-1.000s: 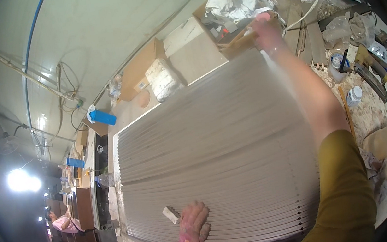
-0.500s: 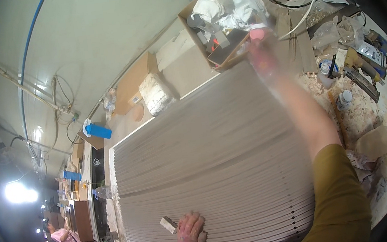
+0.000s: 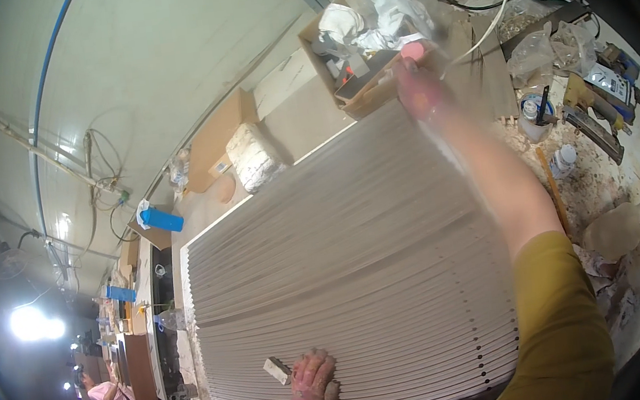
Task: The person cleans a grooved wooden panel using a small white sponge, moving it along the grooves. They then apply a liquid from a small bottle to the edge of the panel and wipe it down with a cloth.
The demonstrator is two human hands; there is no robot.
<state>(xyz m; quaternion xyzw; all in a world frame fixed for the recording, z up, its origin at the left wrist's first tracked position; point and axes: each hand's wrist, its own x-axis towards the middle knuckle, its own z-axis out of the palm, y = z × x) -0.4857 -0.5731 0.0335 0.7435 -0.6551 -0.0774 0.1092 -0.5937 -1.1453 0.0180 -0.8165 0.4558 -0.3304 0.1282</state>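
Note:
A wide panel of narrow grey-brown slats (image 3: 339, 222) lies in front of me. My left hand (image 3: 311, 385), in a stained pink glove, rests flat on its near part with the fingers stretched out. Just left of those fingers sits a small pale block (image 3: 277, 370). Reaching to the panel's far right corner, my right hand (image 3: 425, 93), also in a pink glove, is smeared by motion. A pinkish round-ended thing (image 3: 414, 51) shows at its fingertips; its kind is unclear. Right beside that hand stands a cardboard box (image 3: 371, 98) of white cloths and small items.
A white-smeared block (image 3: 255, 158) and a cardboard piece (image 3: 221, 140) lie beyond the panel. On the right are a nail gun (image 3: 597, 126), a white-capped jar (image 3: 623, 227) and small bottles (image 3: 563, 160). A white cable (image 3: 508, 5) hangs at upper right. Another person (image 3: 108, 394) is far left.
My right hand has shifted slightly left and away from me, with the pink round end still at its fingertips. The left hand and the pale block stay where they were.

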